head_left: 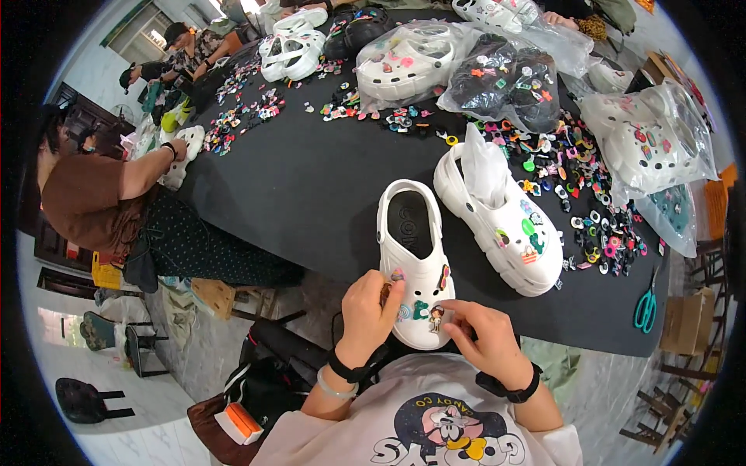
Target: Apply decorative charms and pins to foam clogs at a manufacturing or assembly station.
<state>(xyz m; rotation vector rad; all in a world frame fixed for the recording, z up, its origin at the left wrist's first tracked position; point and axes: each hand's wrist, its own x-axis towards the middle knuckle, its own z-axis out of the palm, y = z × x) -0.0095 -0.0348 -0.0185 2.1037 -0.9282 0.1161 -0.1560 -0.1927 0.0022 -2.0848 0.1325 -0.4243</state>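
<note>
A white clog (pixel 420 268) stands at the table's near edge, its heel pointing away from me and its toe toward me. My left hand (pixel 368 312) is closed on its left side, the thumb lying on the upper close to a small charm. At the toe's right side my right hand (pixel 483 332) grips the rim, index finger and thumb beside a small figure charm (pixel 437 317). A green charm (pixel 420 310) and a round pastel charm (pixel 403 312) sit in the upper near that figure. The fingers under the clog are hidden.
A second white clog (pixel 505 229) with charms and plastic stuffing stands to the right. Loose charms (pixel 594 233) lie beyond it. Bagged white clogs (pixel 408 66) and bagged black clogs (pixel 509 81) line the far side. Teal scissors (pixel 646 309) lie at right. A person (pixel 101 190) works at left.
</note>
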